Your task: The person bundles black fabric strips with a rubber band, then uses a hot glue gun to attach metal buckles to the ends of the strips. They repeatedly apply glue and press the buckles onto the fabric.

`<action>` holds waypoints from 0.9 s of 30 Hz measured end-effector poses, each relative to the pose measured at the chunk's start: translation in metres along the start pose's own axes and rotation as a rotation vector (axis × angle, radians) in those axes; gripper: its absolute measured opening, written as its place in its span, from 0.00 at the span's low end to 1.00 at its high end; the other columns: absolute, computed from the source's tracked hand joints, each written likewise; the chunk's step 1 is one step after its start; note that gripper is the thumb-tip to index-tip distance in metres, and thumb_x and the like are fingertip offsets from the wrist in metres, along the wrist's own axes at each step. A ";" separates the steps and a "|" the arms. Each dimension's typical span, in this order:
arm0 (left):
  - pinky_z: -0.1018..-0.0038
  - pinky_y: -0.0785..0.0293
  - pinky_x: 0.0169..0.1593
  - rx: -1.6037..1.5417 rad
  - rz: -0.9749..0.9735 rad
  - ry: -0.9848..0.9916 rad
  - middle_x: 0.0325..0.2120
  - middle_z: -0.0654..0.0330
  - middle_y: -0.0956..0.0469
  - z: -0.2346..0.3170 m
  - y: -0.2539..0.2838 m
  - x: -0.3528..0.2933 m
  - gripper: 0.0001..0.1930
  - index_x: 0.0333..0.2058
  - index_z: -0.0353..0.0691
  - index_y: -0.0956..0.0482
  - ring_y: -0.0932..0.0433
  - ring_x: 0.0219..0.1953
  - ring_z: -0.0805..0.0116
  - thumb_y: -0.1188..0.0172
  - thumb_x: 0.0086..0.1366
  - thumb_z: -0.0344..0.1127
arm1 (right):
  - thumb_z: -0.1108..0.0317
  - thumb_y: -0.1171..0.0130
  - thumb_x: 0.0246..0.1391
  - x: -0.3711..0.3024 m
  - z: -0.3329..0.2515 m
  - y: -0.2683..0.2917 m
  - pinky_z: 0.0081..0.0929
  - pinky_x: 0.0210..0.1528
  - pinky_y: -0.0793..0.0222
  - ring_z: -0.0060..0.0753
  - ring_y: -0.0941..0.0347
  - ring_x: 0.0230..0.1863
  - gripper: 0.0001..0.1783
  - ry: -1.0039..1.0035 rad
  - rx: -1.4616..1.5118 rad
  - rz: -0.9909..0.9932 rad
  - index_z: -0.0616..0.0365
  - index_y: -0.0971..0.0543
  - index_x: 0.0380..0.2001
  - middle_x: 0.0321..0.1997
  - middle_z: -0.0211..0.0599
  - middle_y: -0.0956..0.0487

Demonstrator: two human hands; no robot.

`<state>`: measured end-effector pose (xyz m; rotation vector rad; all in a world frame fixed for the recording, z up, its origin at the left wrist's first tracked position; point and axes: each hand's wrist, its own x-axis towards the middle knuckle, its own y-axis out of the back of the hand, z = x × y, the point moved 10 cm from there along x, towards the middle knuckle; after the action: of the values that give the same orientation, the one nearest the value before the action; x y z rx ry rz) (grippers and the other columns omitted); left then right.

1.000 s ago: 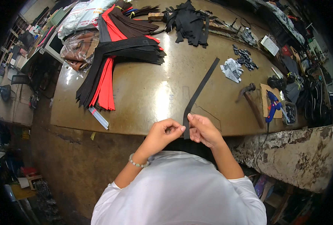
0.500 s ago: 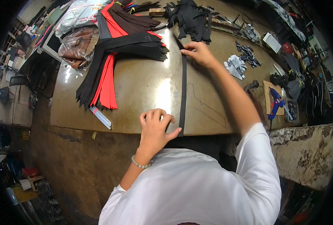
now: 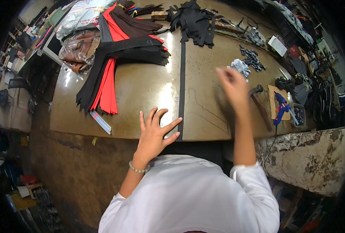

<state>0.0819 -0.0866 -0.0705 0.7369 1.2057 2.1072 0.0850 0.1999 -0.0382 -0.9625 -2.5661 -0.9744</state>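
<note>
A long black strap [image 3: 182, 77] lies straight from the front edge of the table [image 3: 141, 81] back to a heap of black strips [image 3: 194, 23]. My left hand [image 3: 152, 131] rests with fingers spread beside the strap's near end, thumb and forefinger at its left edge. To the right, my right hand [image 3: 235, 87] is raised over the table, apart from the strap. Motion smears its fingers, so whether they hold anything is unclear. Just beyond it sit a small pile of whitish tags [image 3: 240, 67] and a scatter of small dark pieces [image 3: 253, 59].
Bundles of black strips [image 3: 135, 48] and red strips [image 3: 107, 93] fan out at the left, near thin pale sticks [image 3: 100, 122]. A plastic bag of brown material [image 3: 79, 50] lies behind. At the right are a hammer [image 3: 262, 110] and a blue glue gun [image 3: 282, 108].
My right hand has let go of the strap's far part and swung right, toward the tags. The strap now lies flat. My left hand's fingers have spread and reached the strap's edge.
</note>
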 end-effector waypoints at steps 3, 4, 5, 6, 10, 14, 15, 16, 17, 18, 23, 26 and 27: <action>0.40 0.62 0.68 -0.094 -0.009 -0.048 0.59 0.57 0.36 0.001 0.002 -0.004 0.22 0.49 0.66 0.18 0.47 0.66 0.46 0.32 0.53 0.53 | 0.55 0.32 0.54 -0.108 0.056 0.158 0.27 0.32 0.37 0.23 0.39 0.28 0.22 -0.292 -0.217 0.661 0.62 0.28 0.22 0.24 0.28 0.31; 0.40 0.62 0.68 -0.137 0.005 -0.083 0.60 0.57 0.36 0.002 0.004 -0.005 0.22 0.48 0.66 0.17 0.47 0.66 0.46 0.32 0.52 0.54 | 0.50 0.31 0.52 -0.136 0.063 0.200 0.30 0.33 0.36 0.28 0.38 0.27 0.26 -0.268 -0.413 0.838 0.64 0.28 0.23 0.24 0.32 0.32; 0.38 0.58 0.67 -0.124 0.042 -0.142 0.58 0.61 0.34 0.006 0.008 -0.007 0.18 0.44 0.66 0.16 0.43 0.64 0.51 0.34 0.54 0.55 | 0.47 0.29 0.49 -0.160 0.073 0.234 0.34 0.36 0.35 0.36 0.35 0.31 0.29 -0.356 -0.702 0.916 0.64 0.29 0.24 0.27 0.37 0.31; 0.39 0.57 0.67 -0.095 0.018 -0.150 0.57 0.62 0.33 0.006 0.005 -0.007 0.18 0.43 0.66 0.15 0.42 0.64 0.51 0.32 0.52 0.54 | 0.47 0.28 0.47 -0.171 0.082 0.255 0.38 0.42 0.33 0.41 0.33 0.38 0.29 -0.387 -0.967 0.899 0.64 0.28 0.30 0.31 0.41 0.31; 0.42 0.53 0.67 -0.048 0.069 -0.183 0.53 0.66 0.28 0.008 0.004 -0.010 0.18 0.40 0.66 0.14 0.37 0.61 0.54 0.29 0.47 0.52 | 0.48 0.34 0.53 -0.139 0.171 0.271 0.43 0.49 0.29 0.47 0.27 0.48 0.34 -0.301 -0.154 0.653 0.65 0.30 0.50 0.53 0.50 0.27; 0.42 0.52 0.66 -0.052 0.083 -0.166 0.53 0.66 0.28 0.007 0.003 -0.010 0.19 0.40 0.67 0.15 0.37 0.60 0.53 0.29 0.47 0.53 | 0.51 0.37 0.57 -0.080 0.146 0.253 0.40 0.44 0.27 0.43 0.24 0.41 0.28 -0.457 -0.549 0.442 0.60 0.30 0.51 0.48 0.43 0.24; 0.42 0.52 0.66 -0.048 0.086 -0.157 0.53 0.67 0.28 0.006 0.003 -0.010 0.19 0.40 0.67 0.15 0.36 0.60 0.53 0.29 0.47 0.53 | 0.52 0.38 0.58 -0.069 0.123 0.246 0.38 0.43 0.27 0.41 0.24 0.40 0.27 -0.477 -0.633 0.440 0.59 0.30 0.51 0.46 0.42 0.23; 0.42 0.52 0.66 -0.053 0.091 -0.154 0.53 0.67 0.28 0.005 0.003 -0.009 0.19 0.40 0.68 0.15 0.36 0.60 0.53 0.29 0.46 0.53 | 0.53 0.39 0.59 -0.063 0.096 0.236 0.36 0.43 0.27 0.39 0.24 0.40 0.25 -0.495 -0.689 0.456 0.58 0.30 0.51 0.44 0.40 0.22; 0.42 0.52 0.66 -0.057 0.090 -0.149 0.54 0.67 0.28 0.005 0.003 -0.009 0.19 0.40 0.68 0.15 0.37 0.60 0.53 0.29 0.46 0.53 | 0.54 0.38 0.58 -0.057 0.076 0.202 0.34 0.43 0.27 0.37 0.23 0.40 0.25 -0.434 -0.352 0.356 0.58 0.30 0.50 0.43 0.41 0.21; 0.42 0.52 0.66 -0.061 0.089 -0.145 0.54 0.67 0.28 0.004 0.004 -0.008 0.19 0.40 0.68 0.15 0.37 0.60 0.54 0.29 0.46 0.54 | 0.55 0.37 0.57 -0.052 0.049 0.159 0.32 0.43 0.28 0.35 0.23 0.40 0.24 -0.305 0.067 0.237 0.58 0.30 0.50 0.41 0.42 0.21; 0.41 0.52 0.66 -0.066 0.078 -0.132 0.53 0.67 0.28 0.003 0.003 -0.007 0.19 0.41 0.69 0.15 0.37 0.60 0.55 0.29 0.47 0.54 | 0.59 0.36 0.56 -0.051 -0.041 -0.005 0.32 0.41 0.27 0.39 0.20 0.41 0.27 -0.039 -0.013 -0.446 0.58 0.33 0.53 0.41 0.47 0.19; 0.39 0.51 0.65 -0.065 0.063 -0.132 0.54 0.68 0.29 0.003 0.002 -0.007 0.19 0.42 0.69 0.16 0.37 0.61 0.57 0.30 0.48 0.54 | 0.60 0.37 0.56 -0.048 -0.049 -0.030 0.33 0.37 0.27 0.47 0.20 0.35 0.26 0.051 -0.001 -0.487 0.58 0.34 0.52 0.37 0.50 0.19; 0.40 0.51 0.65 -0.062 0.063 -0.136 0.54 0.68 0.29 0.003 0.002 -0.007 0.19 0.42 0.69 0.16 0.36 0.61 0.57 0.30 0.48 0.54 | 0.60 0.38 0.57 -0.047 -0.045 -0.033 0.35 0.35 0.27 0.50 0.20 0.33 0.26 0.047 -0.010 -0.505 0.59 0.34 0.52 0.34 0.51 0.19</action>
<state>0.0883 -0.0910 -0.0692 0.8852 1.0530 2.0989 0.0987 0.1277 -0.0409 -0.2816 -2.8234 -1.1066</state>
